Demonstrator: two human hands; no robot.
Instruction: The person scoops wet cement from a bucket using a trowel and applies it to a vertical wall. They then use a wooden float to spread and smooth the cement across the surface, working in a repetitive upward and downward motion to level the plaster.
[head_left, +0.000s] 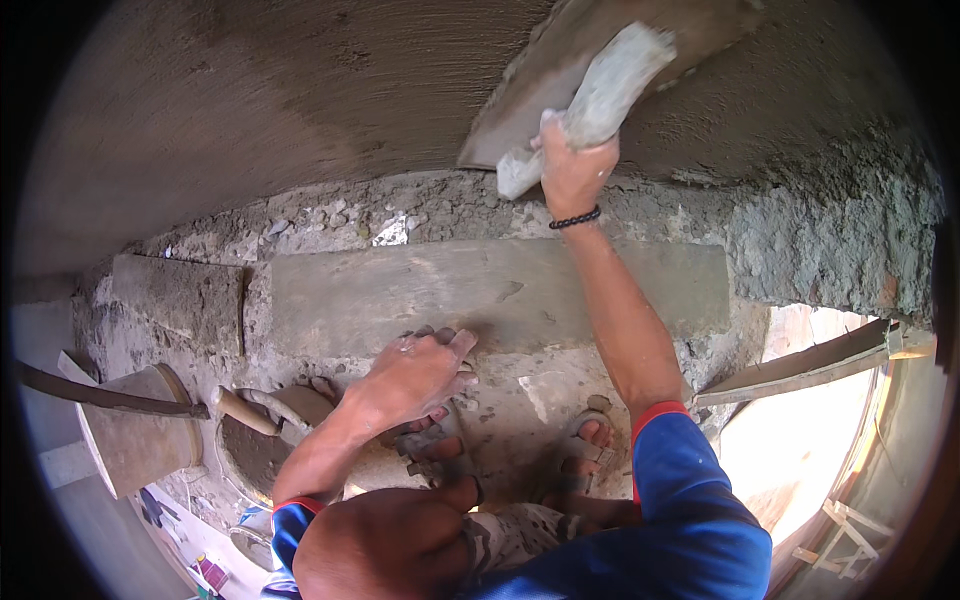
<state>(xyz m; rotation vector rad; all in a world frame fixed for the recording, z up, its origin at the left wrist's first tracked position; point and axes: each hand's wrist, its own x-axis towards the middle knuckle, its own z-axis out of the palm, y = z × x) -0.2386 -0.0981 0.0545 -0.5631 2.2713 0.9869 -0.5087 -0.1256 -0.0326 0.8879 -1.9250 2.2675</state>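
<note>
Firmly, the right hand (580, 170) clasps the float's handle (620, 85), board (540, 82) beyond; left hand (412, 378) half-open.

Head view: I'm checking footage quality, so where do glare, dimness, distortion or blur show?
In the head view, glare washes out the pale patch at lower right; the upper-left wall looks dim; in the same view, the right-hand plank bows near the black rim; also there, the float looks slightly soft, perhaps from motion.

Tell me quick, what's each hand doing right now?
Left hand: open, loosely bent, holding nothing visible.
Right hand: closed around the chunky whitish handle of a broad, flat, brownish-grey plastering float.
</note>
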